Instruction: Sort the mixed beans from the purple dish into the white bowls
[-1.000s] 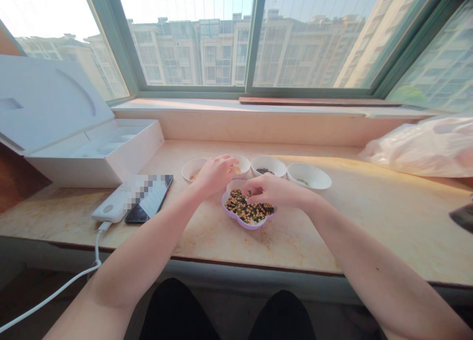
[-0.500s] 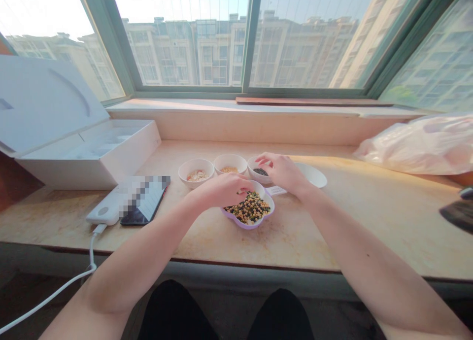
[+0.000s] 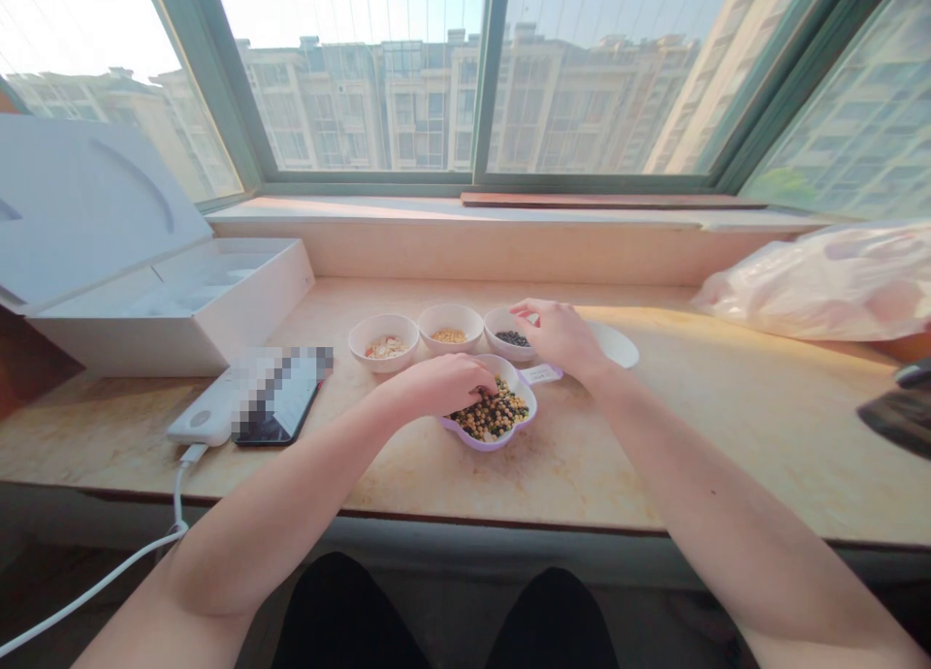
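A purple flower-shaped bowl (image 3: 509, 432) of mixed yellow, green and dark beans sits on the stone sill. My left hand (image 3: 440, 383) reaches into its left side, fingers pinched together among the beans. My right hand (image 3: 557, 334) hovers over the small white bowl of black beans (image 3: 509, 332), fingers curled as in a pinch; what they hold is too small to see. Left of it stand a white bowl of yellow beans (image 3: 450, 326) and a white bowl of pale pieces (image 3: 383, 339). A fourth white bowl (image 3: 617, 344) is half hidden behind my right hand.
An open white box (image 3: 181, 301) with its lid up stands at the left. A white power bank (image 3: 210, 412) with a cable and a phone (image 3: 280, 412) lie beside it. A plastic bag (image 3: 821, 281) lies at the right, a dark object (image 3: 894, 417) at the right edge.
My left hand came back from the small bowls into the purple bowl. My right hand left the purple bowl and went up over the bowl of black beans.
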{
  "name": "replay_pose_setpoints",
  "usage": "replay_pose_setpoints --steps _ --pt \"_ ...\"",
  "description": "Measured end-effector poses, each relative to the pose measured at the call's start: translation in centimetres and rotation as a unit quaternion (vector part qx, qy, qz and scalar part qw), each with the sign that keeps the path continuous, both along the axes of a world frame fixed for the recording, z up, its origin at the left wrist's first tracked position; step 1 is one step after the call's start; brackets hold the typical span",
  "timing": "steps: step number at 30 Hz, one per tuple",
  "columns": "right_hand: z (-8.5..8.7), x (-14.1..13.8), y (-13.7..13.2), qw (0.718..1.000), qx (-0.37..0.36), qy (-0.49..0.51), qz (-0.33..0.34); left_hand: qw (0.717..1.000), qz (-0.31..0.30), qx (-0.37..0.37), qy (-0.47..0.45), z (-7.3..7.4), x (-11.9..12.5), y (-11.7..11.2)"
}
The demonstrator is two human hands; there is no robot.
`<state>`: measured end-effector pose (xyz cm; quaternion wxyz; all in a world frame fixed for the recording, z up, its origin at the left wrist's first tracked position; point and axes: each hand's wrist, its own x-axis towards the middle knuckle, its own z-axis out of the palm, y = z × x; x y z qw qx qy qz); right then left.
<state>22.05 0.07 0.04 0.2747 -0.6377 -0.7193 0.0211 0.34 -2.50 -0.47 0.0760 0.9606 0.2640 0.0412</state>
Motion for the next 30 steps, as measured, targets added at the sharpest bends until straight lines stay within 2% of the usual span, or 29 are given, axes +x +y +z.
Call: replay_pose_setpoints --steps 12,22,30 --pt "-0.3 -0.4 0.1 1.000 0.000 0.016 0.006 0.999 0.004 -0.045 0.010 0.5 0.1 0.0" --pt "-0.1 -0.5 -0.1 0.999 -0.004 0.032 0.004 0.998 0.021 -0.049 -0.017 0.1 0.0 0.1" --pt "0.0 -0.8 -0.2 0.998 0.009 0.063 0.019 0.991 0.001 -0.027 -0.128 -0.6 -0.2 0.8"
